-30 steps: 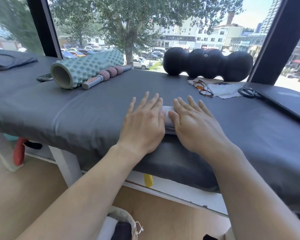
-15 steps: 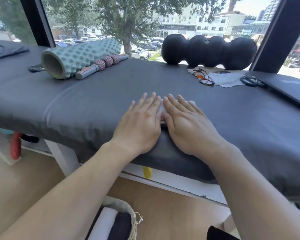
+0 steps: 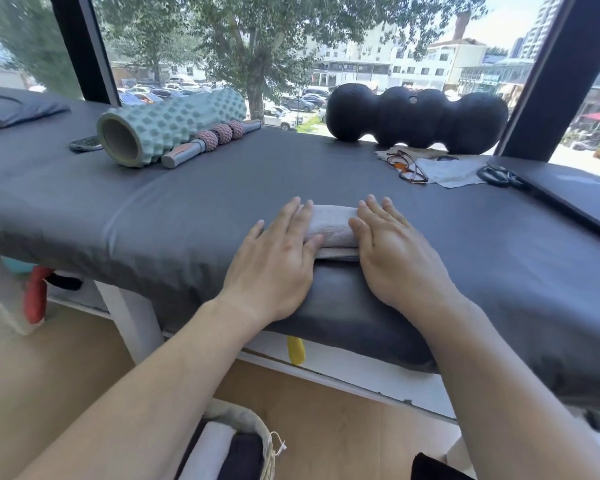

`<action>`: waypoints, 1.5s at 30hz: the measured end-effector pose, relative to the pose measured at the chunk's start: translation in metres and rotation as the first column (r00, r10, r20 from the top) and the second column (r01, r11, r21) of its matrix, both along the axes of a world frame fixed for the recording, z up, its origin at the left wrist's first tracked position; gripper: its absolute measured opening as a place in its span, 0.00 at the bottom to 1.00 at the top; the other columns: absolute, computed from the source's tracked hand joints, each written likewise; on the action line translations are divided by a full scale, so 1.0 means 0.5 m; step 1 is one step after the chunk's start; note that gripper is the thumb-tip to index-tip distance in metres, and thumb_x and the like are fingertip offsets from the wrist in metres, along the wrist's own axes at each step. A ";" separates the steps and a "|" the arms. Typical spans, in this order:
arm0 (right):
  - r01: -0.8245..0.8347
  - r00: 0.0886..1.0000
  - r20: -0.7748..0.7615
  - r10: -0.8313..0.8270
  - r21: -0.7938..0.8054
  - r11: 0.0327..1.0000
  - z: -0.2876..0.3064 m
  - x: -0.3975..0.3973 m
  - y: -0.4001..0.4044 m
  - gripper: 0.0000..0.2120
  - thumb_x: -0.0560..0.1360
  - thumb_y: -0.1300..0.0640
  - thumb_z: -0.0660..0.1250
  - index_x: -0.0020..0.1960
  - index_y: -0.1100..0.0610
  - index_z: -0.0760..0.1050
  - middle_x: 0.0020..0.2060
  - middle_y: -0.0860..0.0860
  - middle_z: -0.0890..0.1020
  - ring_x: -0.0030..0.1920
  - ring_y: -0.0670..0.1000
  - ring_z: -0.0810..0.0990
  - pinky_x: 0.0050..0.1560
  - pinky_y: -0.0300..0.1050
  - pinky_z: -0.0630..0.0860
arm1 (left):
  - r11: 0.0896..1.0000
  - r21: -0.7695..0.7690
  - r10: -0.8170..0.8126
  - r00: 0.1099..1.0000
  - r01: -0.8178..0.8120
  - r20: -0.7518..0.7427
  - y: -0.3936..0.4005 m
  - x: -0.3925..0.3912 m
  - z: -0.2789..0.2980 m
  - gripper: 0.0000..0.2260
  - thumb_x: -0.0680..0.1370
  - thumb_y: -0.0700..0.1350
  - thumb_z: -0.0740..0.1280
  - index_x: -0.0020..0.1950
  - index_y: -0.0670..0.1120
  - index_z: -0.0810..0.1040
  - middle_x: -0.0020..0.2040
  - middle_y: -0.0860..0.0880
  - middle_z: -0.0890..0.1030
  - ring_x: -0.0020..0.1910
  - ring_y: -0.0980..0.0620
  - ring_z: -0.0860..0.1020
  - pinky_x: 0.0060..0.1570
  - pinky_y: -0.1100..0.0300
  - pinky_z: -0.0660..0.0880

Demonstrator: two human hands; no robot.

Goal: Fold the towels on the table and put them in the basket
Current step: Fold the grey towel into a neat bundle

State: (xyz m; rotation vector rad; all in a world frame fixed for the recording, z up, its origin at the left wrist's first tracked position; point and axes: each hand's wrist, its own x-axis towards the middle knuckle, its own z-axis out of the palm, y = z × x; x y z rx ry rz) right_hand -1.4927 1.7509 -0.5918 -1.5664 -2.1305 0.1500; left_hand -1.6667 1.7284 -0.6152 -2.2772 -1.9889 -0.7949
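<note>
A small folded beige towel (image 3: 333, 226) lies near the front edge of the grey padded table (image 3: 187, 216). My left hand (image 3: 278, 258) lies flat on the towel's left end, fingers straight. My right hand (image 3: 392, 247) lies flat on its right end, fingers straight too. Only the towel's middle strip shows between the hands. Below, on the floor at the bottom edge, stands a woven basket (image 3: 253, 431) holding a white folded towel (image 3: 208, 452) and a dark one (image 3: 243, 462).
At the back of the table lie a teal foam roller (image 3: 167, 124), a massage stick (image 3: 212, 142), a black peanut roller (image 3: 416, 117), glasses (image 3: 407, 166) on a cloth, scissors (image 3: 496, 176) and a dark laptop (image 3: 568, 199). A window runs behind.
Both hands have slid apart along the towel, uncovering its middle. They lay side by side, touching, half a second ago.
</note>
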 end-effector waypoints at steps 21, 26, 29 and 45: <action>-0.110 0.662 -0.748 0.047 -0.035 0.993 0.032 0.024 -0.028 0.33 0.73 0.60 0.77 0.73 0.43 0.71 0.62 0.42 0.80 0.49 0.42 0.84 0.55 0.45 0.81 | 0.966 0.221 -0.210 0.911 0.136 0.356 -0.034 -0.038 0.002 0.21 0.69 0.50 0.79 0.49 0.55 0.67 0.72 0.61 0.69 0.71 0.57 0.67 0.66 0.58 0.67; -0.305 0.525 -0.812 0.255 0.099 0.947 0.059 -0.002 -0.050 0.32 0.73 0.69 0.73 0.72 0.48 0.73 0.62 0.47 0.81 0.57 0.44 0.83 0.57 0.43 0.81 | 0.979 0.203 -0.131 0.820 0.019 0.557 -0.076 -0.069 0.032 0.32 0.63 0.66 0.76 0.62 0.60 0.69 0.57 0.60 0.75 0.59 0.61 0.73 0.56 0.65 0.70; -0.483 0.447 -0.788 0.422 0.184 0.856 0.080 -0.037 -0.071 0.31 0.74 0.73 0.70 0.72 0.51 0.72 0.63 0.51 0.81 0.64 0.47 0.80 0.64 0.48 0.78 | 0.979 0.204 -0.138 0.827 0.028 0.546 -0.108 -0.096 0.056 0.33 0.63 0.66 0.76 0.66 0.61 0.71 0.60 0.62 0.76 0.61 0.64 0.73 0.57 0.70 0.69; -0.611 0.782 -0.337 0.524 -0.247 0.752 -0.058 -0.353 -0.172 0.40 0.75 0.39 0.70 0.80 0.48 0.57 0.75 0.45 0.69 0.70 0.46 0.72 0.69 0.47 0.72 | 0.992 -0.129 0.118 0.333 0.009 0.936 -0.302 -0.372 -0.095 0.27 0.69 0.40 0.79 0.67 0.42 0.76 0.59 0.42 0.84 0.60 0.42 0.82 0.60 0.42 0.78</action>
